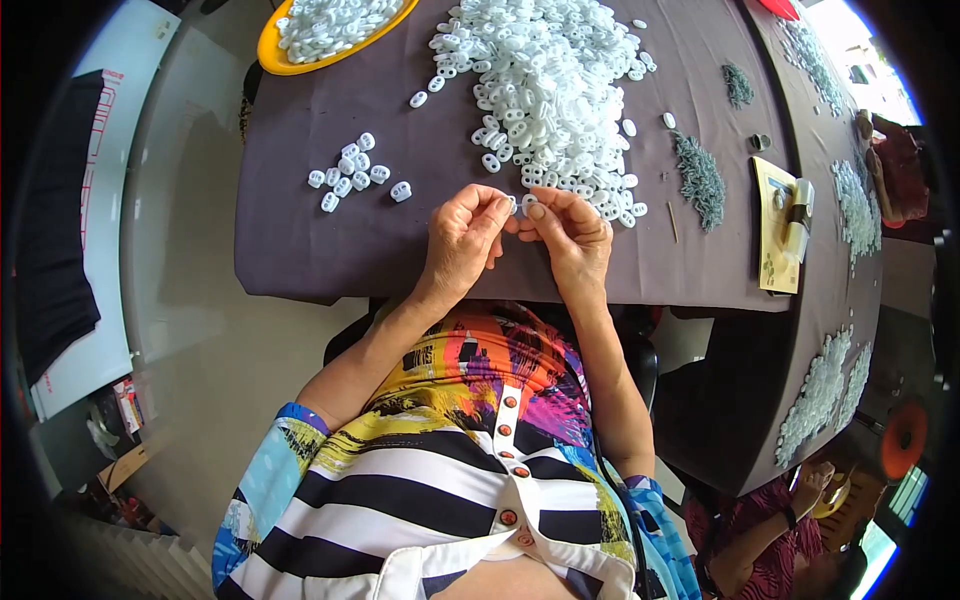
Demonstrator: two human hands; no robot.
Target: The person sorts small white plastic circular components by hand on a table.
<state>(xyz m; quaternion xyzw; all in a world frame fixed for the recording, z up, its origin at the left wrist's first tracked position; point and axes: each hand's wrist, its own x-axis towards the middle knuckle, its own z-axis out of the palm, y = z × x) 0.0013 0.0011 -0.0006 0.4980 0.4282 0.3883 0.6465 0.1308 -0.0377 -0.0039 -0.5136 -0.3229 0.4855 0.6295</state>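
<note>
Close to the table's front edge, my left hand (465,235) and my right hand (575,240) meet with thumbs and forefingers pinched. Between the fingertips shows a small white oval plastic piece (529,203) at my right hand, and another bit of white at my left fingertips. Whether these are two pieces or one is too small to tell. Just beyond the hands lies a large heap of white oval two-holed pieces (550,100). A small group of such pieces (345,182) lies left of my left hand.
A yellow tray (268,52) of white pieces sits far left on the dark tablecloth (290,240). Right of the heap are small grey bits (700,182), a thin stick (673,222) and a yellow booklet (772,260). Another person (760,540) sits lower right, by more piles (820,395).
</note>
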